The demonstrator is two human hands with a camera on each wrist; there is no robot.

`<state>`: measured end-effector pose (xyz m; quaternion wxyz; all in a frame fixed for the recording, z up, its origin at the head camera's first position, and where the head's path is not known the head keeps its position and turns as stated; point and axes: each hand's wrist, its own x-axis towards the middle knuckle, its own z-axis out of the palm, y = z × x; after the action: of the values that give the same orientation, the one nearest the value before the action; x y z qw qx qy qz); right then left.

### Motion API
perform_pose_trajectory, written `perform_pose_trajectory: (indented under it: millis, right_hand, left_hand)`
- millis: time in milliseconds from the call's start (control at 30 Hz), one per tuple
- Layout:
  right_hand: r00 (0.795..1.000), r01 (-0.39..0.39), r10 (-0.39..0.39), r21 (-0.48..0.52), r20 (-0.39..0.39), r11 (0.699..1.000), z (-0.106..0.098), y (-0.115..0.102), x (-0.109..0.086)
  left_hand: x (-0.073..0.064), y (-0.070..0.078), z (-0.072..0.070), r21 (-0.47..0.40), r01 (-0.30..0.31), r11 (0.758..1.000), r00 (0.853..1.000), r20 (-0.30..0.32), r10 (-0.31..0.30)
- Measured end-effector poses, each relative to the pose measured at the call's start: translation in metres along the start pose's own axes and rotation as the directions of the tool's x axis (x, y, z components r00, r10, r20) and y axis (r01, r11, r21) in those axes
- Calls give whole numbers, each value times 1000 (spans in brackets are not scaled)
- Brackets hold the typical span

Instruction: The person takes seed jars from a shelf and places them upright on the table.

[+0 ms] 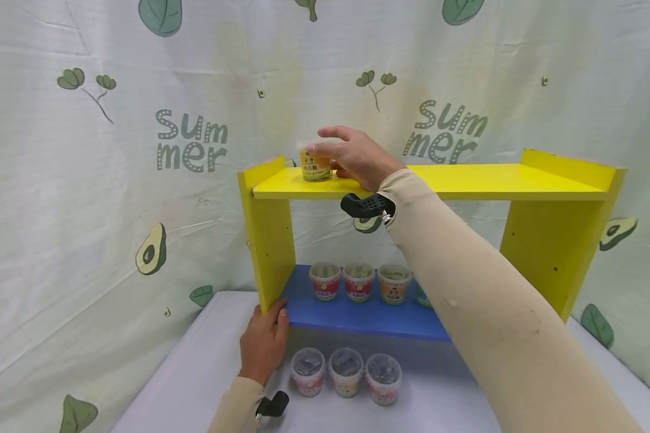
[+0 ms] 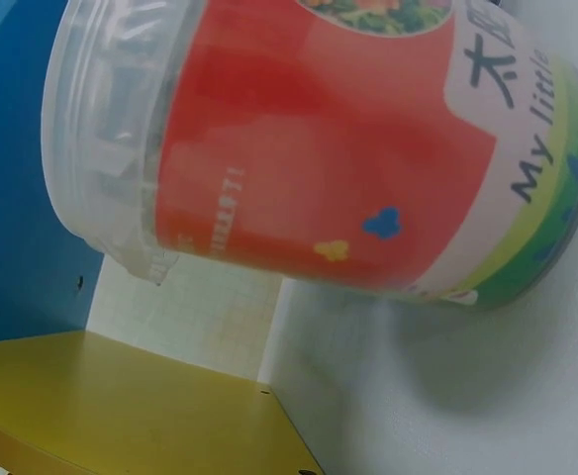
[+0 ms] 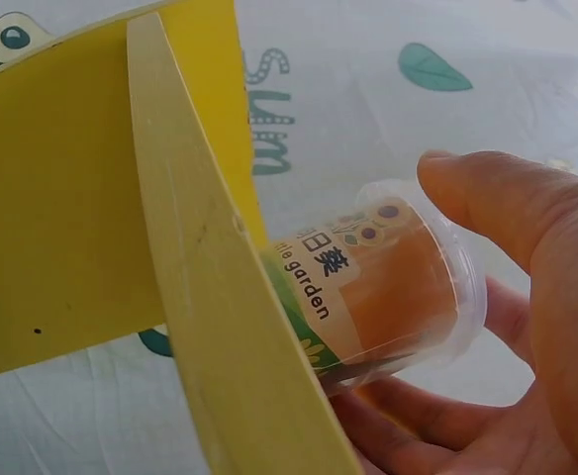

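Observation:
My right hand [image 1: 360,157] is at the left end of the yellow top shelf [image 1: 466,179], beside a small lidded plastic cup [image 1: 315,167] with an orange label. In the right wrist view the thumb [image 3: 497,193] lies straight near the lid's rim, and the other fingers are spread behind the cup [image 3: 393,287]. The cup's base meets the shelf board. Lower down, my left hand [image 1: 263,344] grips the bottom of the rack's yellow left side panel [image 1: 273,258] near the blue shelf. A red-labelled cup [image 2: 329,148] fills much of the left wrist view.
Several cups, such as a red-labelled one [image 1: 325,282], stand in a row on the blue shelf [image 1: 346,319]; my right arm partly covers one. Three lidded cups, one of them at the right [image 1: 383,379], stand on the white table [image 1: 195,373] below. A printed curtain [image 1: 114,198] hangs behind.

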<state>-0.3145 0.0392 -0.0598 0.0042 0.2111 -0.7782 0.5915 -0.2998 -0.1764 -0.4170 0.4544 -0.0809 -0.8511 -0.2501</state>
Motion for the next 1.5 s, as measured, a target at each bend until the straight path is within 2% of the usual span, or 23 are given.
perform_pose_trajectory:
  millis: [300, 600, 733, 1033, 1333, 1500]
  right_hand:
    - [1000, 7, -7, 2, 19, 1000, -4, -1, -1]
    - [1000, -4, 4, -27, -25, 1000, 7, 3, 2]
    - [998, 43, -43, -16, -45, 999, 8, 4, 0]
    - [987, 158, -158, 55, 6, 986, -4, 3, -20]
    - [971, 236, -232, 88, -52, 968, -14, 5, -38]
    - [957, 291, -287, 114, -47, 950, -17, 4, -48]
  left_hand:
    - [4, 1, 4, 13, -17, 1000, 1000, -12, 17]
    - [-6, -4, 1, 12, 13, 1000, 1000, -8, -13]
    - [-6, -6, 2, 5, -6, 1000, 1000, -23, 6]
    - [-2, -5, 5, 1, -55, 998, 997, -46, 55]
    - [-2, -2, 2, 4, -46, 999, 998, -35, 46]
    - [-2, -3, -1, 2, -52, 999, 998, -43, 52]
